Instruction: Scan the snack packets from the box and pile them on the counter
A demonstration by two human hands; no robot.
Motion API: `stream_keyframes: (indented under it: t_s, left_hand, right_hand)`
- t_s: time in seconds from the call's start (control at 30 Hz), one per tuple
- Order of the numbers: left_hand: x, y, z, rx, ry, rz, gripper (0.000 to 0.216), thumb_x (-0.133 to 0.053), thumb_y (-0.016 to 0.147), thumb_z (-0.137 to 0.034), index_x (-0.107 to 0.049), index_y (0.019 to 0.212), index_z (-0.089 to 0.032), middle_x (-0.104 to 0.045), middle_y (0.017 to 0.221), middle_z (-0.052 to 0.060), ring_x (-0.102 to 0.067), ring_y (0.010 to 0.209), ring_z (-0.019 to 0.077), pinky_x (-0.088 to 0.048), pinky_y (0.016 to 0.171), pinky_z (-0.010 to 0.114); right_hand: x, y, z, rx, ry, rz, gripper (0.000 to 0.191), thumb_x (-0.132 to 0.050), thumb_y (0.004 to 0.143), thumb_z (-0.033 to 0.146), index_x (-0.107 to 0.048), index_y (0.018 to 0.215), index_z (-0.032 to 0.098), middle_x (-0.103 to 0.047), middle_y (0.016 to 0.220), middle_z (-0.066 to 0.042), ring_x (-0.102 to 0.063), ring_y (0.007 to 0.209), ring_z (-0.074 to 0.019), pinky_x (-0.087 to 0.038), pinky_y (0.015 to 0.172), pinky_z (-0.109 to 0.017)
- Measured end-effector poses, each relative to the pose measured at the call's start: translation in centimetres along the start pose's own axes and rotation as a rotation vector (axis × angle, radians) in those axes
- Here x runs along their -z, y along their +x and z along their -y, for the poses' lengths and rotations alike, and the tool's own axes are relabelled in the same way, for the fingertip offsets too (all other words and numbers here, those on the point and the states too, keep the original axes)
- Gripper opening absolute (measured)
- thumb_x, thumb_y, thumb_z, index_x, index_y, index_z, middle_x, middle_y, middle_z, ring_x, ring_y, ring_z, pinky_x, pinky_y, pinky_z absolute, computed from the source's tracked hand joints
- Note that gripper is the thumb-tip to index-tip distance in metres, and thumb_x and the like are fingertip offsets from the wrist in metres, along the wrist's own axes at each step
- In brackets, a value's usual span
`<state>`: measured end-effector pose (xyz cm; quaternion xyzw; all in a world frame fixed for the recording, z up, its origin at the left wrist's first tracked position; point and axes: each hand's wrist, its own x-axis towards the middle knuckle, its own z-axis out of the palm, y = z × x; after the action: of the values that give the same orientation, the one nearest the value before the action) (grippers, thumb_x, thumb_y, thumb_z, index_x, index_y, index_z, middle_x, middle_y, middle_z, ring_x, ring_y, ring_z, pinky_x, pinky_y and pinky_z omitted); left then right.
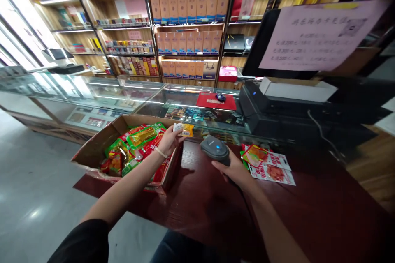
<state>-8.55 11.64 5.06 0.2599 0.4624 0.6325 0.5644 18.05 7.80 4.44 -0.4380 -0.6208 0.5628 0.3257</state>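
Small yellow-and-white plastic packet [187,130]: was pinched at one end by left hand [169,140], near far right corner of brown cardboard box [88,154]. Seemed light, soft, perhaps slippery; best taken by its edge. Right of the box, was gripping dark-grey plastic scanner [214,148] with right hand [234,167].

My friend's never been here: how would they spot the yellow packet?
Find the open cardboard box on the dark red table. Near its far right corner, the left hand holds a small yellow-and-white packet. Unlike the larger red and green packets lying there, it's pinched in fingers.
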Motion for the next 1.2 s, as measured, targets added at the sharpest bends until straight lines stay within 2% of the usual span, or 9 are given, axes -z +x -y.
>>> stream_keyframes:
  t_s: [0.27,0.4,0.53,0.63,0.8,0.87,1.0,1.1,1.2]
  left_hand:
    - [-0.9,-0.3,0.2,0.004,-0.039,0.019,0.024,-0.066,0.079,-0.008,-0.06,0.101,-0.015,-0.073,0.101,0.009,-0.072,0.091,0.0174,-0.058,0.088,0.034]
    - [-0.7,-0.6,0.6,0.009,0.042,0.004,0.022,-0.068,0.08,-0.011,-0.06,0.1,-0.015,-0.072,0.099,0.007,-0.071,0.085,0.0155,-0.06,0.081,0.031]
    - [-1.6,-0.5,1.2,0.03,0.155,0.069,0.02,-0.07,0.08,-0.014,-0.059,0.097,-0.014,-0.071,0.094,0.006,-0.07,0.076,0.0119,-0.059,0.071,0.024]
    - [-4.2,0.0,2.5,0.043,0.242,0.152,0.024,-0.073,0.078,-0.019,-0.057,0.096,-0.015,-0.069,0.092,0.005,-0.069,0.073,0.0114,-0.059,0.069,0.024]
    - [-11.5,1.3,7.3,-0.036,0.423,0.338,0.024,-0.072,0.077,-0.028,-0.059,0.094,-0.016,-0.068,0.092,0.004,-0.068,0.08,0.0146,-0.056,0.072,0.027]
    - [-14.7,1.9,9.9,-0.146,0.586,0.382,0.018,-0.069,0.078,-0.027,-0.061,0.088,-0.016,-0.068,0.086,0.003,-0.066,0.079,0.0162,-0.054,0.072,0.029]
    - [-20.1,2.7,14.9,-0.454,0.888,0.447,0.006,-0.062,0.08,-0.023,-0.063,0.078,-0.017,-0.066,0.079,0.004,-0.062,0.08,0.0196,-0.05,0.082,0.035]
    - [-22.6,2.7,18.1,-0.624,0.973,0.48,0.012,-0.055,0.083,-0.018,-0.067,0.083,-0.017,-0.067,0.092,0.01,-0.061,0.095,0.0236,-0.048,0.091,0.039]
    - [-23.2,2.2,21.1,-0.599,1.05,0.751,0.022,-0.054,0.08,-0.009,-0.071,0.091,-0.018,-0.068,0.103,0.012,-0.061,0.105,0.0252,-0.045,0.099,0.041]
  right_hand:
    - [-0.7,-1.9,-0.4,0.034,0.026,-0.073,0.041,-0.078,0.072,0.039,-0.06,0.105,0.024,-0.057,0.051,0.006,-0.046,0.033,-0.0111,-0.035,0.033,-0.022]
    - [-0.1,-3.2,-0.3,0.005,0.084,-0.109,0.04,-0.079,0.07,0.041,-0.058,0.1,0.026,-0.056,0.048,0.007,-0.047,0.032,-0.0119,-0.034,0.032,-0.022]
    - [1.6,-5.2,-1.6,-0.027,0.124,-0.203,0.042,-0.077,0.072,0.044,-0.053,0.101,0.026,-0.054,0.047,0.01,-0.044,0.031,-0.0105,-0.034,0.031,-0.02]
    - [3.6,-7.1,-3.2,-0.05,0.166,-0.332,0.043,-0.075,0.073,0.048,-0.049,0.099,0.025,-0.052,0.049,0.012,-0.042,0.03,-0.0088,-0.032,0.031,-0.018]
    - [7.6,-10.7,-5.3,-0.051,0.251,-0.54,0.042,-0.075,0.073,0.05,-0.046,0.09,0.023,-0.051,0.049,0.012,-0.042,0.03,-0.0086,-0.032,0.031,-0.018]
    - [9.0,-12.1,-5.9,-0.048,0.277,-0.612,0.041,-0.075,0.073,0.049,-0.047,0.088,0.023,-0.052,0.05,0.012,-0.042,0.031,-0.0083,-0.033,0.032,-0.019]
    - [11.2,-14.4,-6.5,-0.037,0.294,-0.705,0.04,-0.075,0.072,0.05,-0.048,0.084,0.023,-0.053,0.051,0.011,-0.043,0.032,-0.0079,-0.034,0.033,-0.019]
    - [12.1,-15.5,-6.8,-0.04,0.312,-0.744,0.04,-0.075,0.073,0.051,-0.048,0.084,0.023,-0.054,0.052,0.01,-0.043,0.032,-0.0075,-0.033,0.033,-0.019]
    - [12.4,-16.2,-6.9,-0.041,0.327,-0.759,0.041,-0.076,0.073,0.05,-0.048,0.087,0.023,-0.054,0.052,0.01,-0.043,0.032,-0.0071,-0.034,0.032,-0.018]
